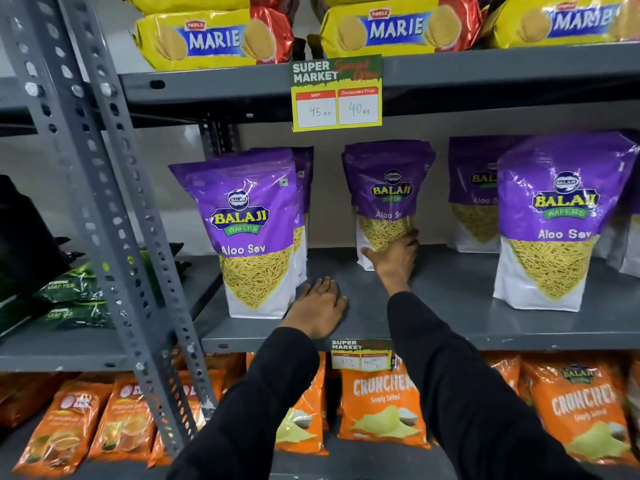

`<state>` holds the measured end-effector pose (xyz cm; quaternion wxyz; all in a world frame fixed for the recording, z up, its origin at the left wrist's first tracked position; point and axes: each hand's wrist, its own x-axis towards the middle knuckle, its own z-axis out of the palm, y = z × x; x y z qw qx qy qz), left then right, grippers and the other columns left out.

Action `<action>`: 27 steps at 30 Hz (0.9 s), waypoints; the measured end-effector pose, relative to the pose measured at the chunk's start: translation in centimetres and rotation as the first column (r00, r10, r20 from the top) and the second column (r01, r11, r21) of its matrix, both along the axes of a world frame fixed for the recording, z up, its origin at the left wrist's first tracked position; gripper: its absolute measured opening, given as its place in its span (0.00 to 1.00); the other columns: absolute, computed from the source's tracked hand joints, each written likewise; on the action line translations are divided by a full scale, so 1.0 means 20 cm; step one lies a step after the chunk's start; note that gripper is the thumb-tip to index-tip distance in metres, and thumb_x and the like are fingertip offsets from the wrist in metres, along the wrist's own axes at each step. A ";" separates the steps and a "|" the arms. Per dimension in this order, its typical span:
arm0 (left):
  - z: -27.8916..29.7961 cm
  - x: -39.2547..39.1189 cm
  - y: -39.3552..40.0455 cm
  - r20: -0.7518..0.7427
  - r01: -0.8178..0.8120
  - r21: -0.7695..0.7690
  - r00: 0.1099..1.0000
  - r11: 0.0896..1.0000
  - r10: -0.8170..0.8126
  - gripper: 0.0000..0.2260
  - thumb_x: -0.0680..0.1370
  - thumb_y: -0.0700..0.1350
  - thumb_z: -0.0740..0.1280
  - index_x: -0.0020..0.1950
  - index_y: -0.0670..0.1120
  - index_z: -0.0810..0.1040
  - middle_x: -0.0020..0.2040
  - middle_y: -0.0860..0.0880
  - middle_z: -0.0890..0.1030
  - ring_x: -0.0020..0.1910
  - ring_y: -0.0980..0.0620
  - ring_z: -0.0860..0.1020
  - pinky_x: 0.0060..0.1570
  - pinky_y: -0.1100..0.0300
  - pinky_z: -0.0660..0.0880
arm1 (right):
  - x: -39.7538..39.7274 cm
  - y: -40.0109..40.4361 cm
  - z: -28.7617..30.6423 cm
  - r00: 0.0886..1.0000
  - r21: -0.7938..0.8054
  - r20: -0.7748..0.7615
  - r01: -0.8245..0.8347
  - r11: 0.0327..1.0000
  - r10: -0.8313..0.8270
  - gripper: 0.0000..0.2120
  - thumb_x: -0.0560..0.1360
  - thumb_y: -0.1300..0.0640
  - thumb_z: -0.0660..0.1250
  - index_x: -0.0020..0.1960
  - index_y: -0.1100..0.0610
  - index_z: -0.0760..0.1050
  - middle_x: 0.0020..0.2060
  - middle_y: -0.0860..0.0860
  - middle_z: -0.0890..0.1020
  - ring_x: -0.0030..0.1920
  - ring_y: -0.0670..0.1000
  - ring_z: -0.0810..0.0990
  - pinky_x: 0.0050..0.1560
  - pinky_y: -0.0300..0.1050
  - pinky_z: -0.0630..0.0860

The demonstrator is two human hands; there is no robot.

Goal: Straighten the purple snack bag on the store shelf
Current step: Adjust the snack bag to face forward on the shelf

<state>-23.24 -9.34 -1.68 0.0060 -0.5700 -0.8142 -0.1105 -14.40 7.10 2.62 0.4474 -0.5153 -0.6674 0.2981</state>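
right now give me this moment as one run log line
step: straightening | right hand: on base of middle purple bag | left hand: flat on shelf | bag: upright, set back

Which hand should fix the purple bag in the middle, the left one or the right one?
The right hand, probably. Its fingers already touch the bottom of the middle purple bag. The left hand lies flat on the shelf, apart from that bag.

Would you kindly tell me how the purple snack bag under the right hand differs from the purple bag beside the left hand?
The middle purple Aloo Sev bag stands far back; the left purple Aloo Sev bag stands forward. The right hand grips the middle one's base; the left hand lies flat on the shelf. Both are upright.
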 end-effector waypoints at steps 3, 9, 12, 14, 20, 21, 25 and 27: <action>0.01 0.01 -0.01 0.002 -0.001 -0.001 1.000 1.000 0.001 0.28 0.86 0.54 0.48 0.82 0.41 0.57 0.84 0.41 0.58 0.84 0.45 0.55 0.83 0.46 0.50 | 0.02 -0.03 -0.01 1.000 0.019 0.002 0.012 1.000 -0.013 0.64 0.62 0.46 0.84 0.81 0.68 0.46 0.73 0.66 0.66 0.73 0.66 0.67 0.69 0.61 0.69; 0.02 0.02 -0.01 0.004 -0.019 -0.029 1.000 0.999 0.019 0.28 0.86 0.54 0.48 0.83 0.41 0.55 0.84 0.42 0.56 0.84 0.45 0.54 0.83 0.47 0.50 | 0.10 -0.13 -0.04 0.999 0.037 0.029 0.030 0.999 -0.031 0.63 0.61 0.44 0.84 0.80 0.66 0.50 0.70 0.65 0.69 0.70 0.65 0.70 0.65 0.59 0.74; 0.02 0.02 -0.01 0.000 -0.022 -0.037 1.000 0.999 0.022 0.28 0.86 0.54 0.48 0.83 0.41 0.55 0.84 0.42 0.56 0.84 0.46 0.53 0.83 0.47 0.50 | 0.17 -0.19 -0.05 0.999 0.037 0.026 0.021 0.999 -0.022 0.63 0.60 0.44 0.84 0.79 0.66 0.51 0.69 0.64 0.69 0.70 0.65 0.71 0.65 0.60 0.74; 0.02 0.02 0.00 -0.006 -0.021 -0.045 1.000 0.999 0.021 0.28 0.86 0.54 0.48 0.83 0.41 0.55 0.84 0.42 0.55 0.84 0.46 0.53 0.83 0.47 0.50 | 0.23 -0.23 -0.07 1.000 0.055 0.016 0.011 0.998 -0.012 0.63 0.60 0.44 0.85 0.79 0.65 0.50 0.70 0.64 0.69 0.70 0.65 0.71 0.65 0.60 0.73; 0.02 0.02 0.00 -0.028 -0.035 -0.063 0.999 0.997 0.033 0.29 0.86 0.55 0.48 0.84 0.42 0.53 0.85 0.42 0.54 0.84 0.46 0.53 0.83 0.48 0.50 | 0.39 -0.36 -0.11 0.999 0.104 -0.014 -0.030 0.994 0.032 0.64 0.60 0.43 0.84 0.80 0.63 0.49 0.70 0.64 0.68 0.70 0.66 0.69 0.65 0.60 0.72; 0.02 0.02 0.00 -0.031 -0.034 -0.061 0.999 0.998 0.032 0.29 0.86 0.55 0.48 0.83 0.42 0.54 0.84 0.42 0.55 0.84 0.46 0.53 0.83 0.48 0.50 | 0.41 -0.38 -0.12 0.999 0.112 -0.015 -0.036 0.993 0.038 0.63 0.61 0.42 0.84 0.80 0.63 0.49 0.71 0.63 0.68 0.70 0.65 0.69 0.65 0.60 0.72; 0.03 0.04 -0.01 -0.075 -0.031 -0.082 0.997 0.996 0.025 0.27 0.86 0.54 0.48 0.82 0.41 0.58 0.84 0.40 0.57 0.84 0.45 0.54 0.82 0.46 0.52 | 0.49 -0.47 -0.14 0.999 0.133 -0.022 -0.044 0.990 0.048 0.63 0.62 0.41 0.82 0.81 0.62 0.49 0.71 0.62 0.67 0.70 0.65 0.70 0.65 0.60 0.73; 0.03 0.05 -0.01 -0.083 -0.035 -0.086 0.996 0.996 0.028 0.26 0.86 0.53 0.49 0.81 0.41 0.61 0.83 0.40 0.59 0.83 0.43 0.56 0.81 0.46 0.53 | 0.51 -0.50 -0.15 0.999 0.138 -0.022 -0.040 0.990 0.044 0.62 0.62 0.39 0.82 0.81 0.61 0.49 0.72 0.62 0.67 0.71 0.64 0.69 0.65 0.60 0.72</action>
